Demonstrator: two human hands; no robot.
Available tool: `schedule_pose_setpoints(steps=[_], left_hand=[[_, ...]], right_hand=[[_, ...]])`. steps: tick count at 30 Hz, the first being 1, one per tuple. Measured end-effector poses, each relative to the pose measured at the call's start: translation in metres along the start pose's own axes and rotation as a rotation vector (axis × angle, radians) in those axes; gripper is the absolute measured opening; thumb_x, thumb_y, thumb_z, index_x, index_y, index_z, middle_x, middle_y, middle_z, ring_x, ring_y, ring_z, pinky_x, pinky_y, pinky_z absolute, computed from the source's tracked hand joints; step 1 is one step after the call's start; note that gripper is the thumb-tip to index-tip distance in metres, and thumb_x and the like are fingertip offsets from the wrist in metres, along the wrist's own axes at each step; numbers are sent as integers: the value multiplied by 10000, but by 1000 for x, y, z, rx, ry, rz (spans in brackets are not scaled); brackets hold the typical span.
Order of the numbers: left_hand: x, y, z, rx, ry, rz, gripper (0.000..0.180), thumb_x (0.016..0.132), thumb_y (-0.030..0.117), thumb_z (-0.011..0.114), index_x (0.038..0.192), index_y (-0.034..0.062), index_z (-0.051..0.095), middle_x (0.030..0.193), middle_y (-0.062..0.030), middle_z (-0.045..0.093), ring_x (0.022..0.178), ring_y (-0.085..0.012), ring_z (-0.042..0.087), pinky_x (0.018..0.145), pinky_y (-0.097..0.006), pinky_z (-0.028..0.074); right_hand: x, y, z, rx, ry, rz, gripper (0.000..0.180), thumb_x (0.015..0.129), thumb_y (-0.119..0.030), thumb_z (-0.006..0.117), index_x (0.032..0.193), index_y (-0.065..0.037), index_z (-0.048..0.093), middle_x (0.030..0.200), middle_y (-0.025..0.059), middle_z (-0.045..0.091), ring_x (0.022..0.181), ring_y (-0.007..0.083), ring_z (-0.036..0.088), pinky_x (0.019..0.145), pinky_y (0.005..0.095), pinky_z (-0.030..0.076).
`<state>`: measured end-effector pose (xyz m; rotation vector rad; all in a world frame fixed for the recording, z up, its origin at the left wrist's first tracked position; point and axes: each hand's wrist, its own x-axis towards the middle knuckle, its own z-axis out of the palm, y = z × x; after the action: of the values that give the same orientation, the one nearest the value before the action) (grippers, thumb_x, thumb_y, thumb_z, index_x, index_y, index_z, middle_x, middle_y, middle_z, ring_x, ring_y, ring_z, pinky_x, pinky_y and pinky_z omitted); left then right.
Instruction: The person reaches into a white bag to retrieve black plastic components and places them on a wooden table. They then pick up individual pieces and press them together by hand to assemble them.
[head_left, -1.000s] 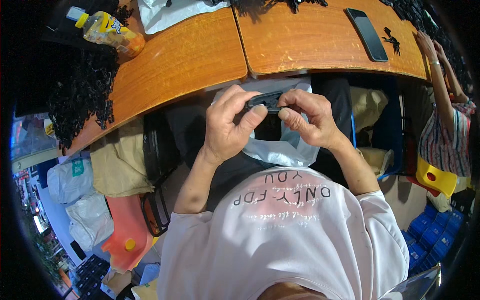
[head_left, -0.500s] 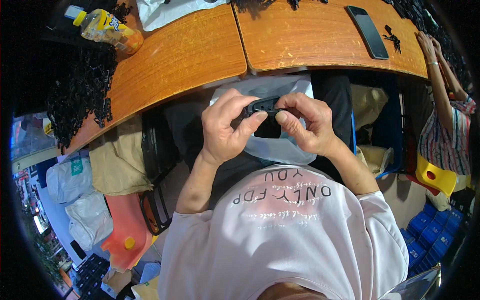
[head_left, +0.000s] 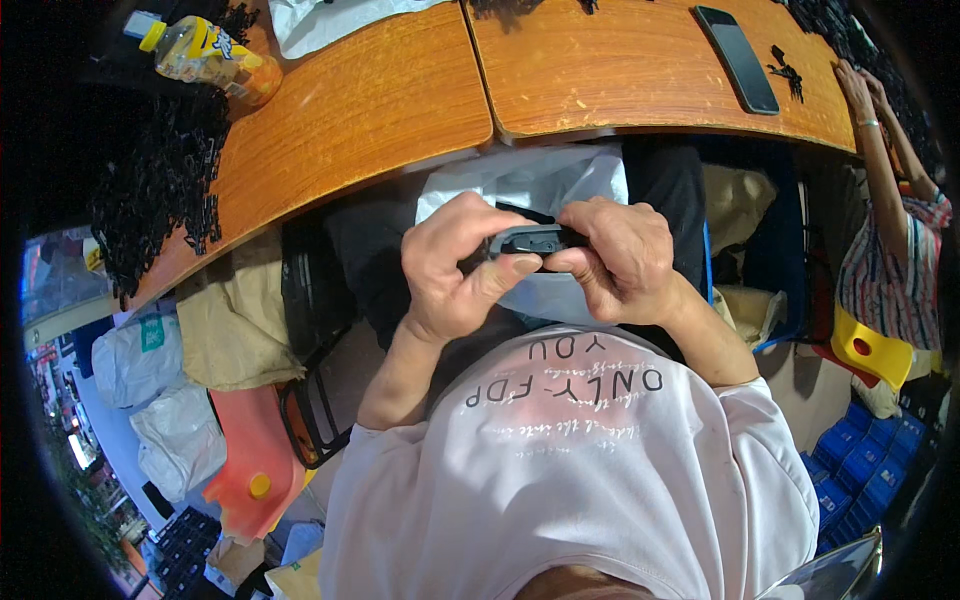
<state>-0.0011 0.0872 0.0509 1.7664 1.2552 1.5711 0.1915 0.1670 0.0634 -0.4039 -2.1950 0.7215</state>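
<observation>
Between my two hands, above my lap, is a small black moulded plastic part (head_left: pixel 532 243) with a curved rim and a recessed middle. My left hand (head_left: pixel 452 262) pinches its left end, thumb along the near edge and fingers curled behind. The right end sits in the closed fingers of my right hand (head_left: pixel 622 255), with the thumb pressed at the near side. A whitish translucent plastic bag (head_left: pixel 560 298) lies open on my lap under the hands. What the part's far side looks like is hidden by my fingers.
A wooden table (head_left: pixel 350 125) curves across in front, bearing a heap of black plastic pieces (head_left: pixel 165 180), a drink bottle (head_left: pixel 220 60) and a phone (head_left: pixel 737 60). Another person's hands (head_left: pixel 858 90) are at the far right. Brown sacks (head_left: pixel 235 320) sit lower left.
Both hands have tilted the black plastic part, so its recessed inside faces up more. My right hand has turned, its knuckles now more on top, and the part sits slightly nearer me.
</observation>
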Motion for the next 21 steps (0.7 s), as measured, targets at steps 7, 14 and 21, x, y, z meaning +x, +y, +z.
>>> schedule_pose_setpoints(steps=[7, 14, 21], left_hand=[[4, -16, 2, -290, -81, -139, 309, 800, 188, 815, 1030, 5, 721, 959, -87, 660, 885, -169, 595, 787, -293, 462], [-2, -14, 7, -440, -2, -324, 313, 814, 176, 807, 1055, -1, 717, 929, -68, 660, 872, -154, 603, 798, -272, 460], [6, -3, 26, -513, 141, -550, 371, 937, 372, 704, 954, 2, 678, 726, 11, 590, 580, -26, 487, 505, -178, 358]], right_hand=[[-6, 4, 6, -46, 72, -37, 292, 803, -180, 789, 915, 14, 601, 672, 147, 595, 541, 299, 604, 459, 371, 440], [-9, 7, 10, -23, 79, 4, 294, 842, -226, 766, 939, 2, 607, 670, 134, 586, 524, 266, 584, 455, 348, 435], [-11, -2, 10, 1154, -73, 1010, 353, 1026, -362, 543, 917, -28, 582, 657, 20, 530, 489, 121, 533, 428, 262, 399]])
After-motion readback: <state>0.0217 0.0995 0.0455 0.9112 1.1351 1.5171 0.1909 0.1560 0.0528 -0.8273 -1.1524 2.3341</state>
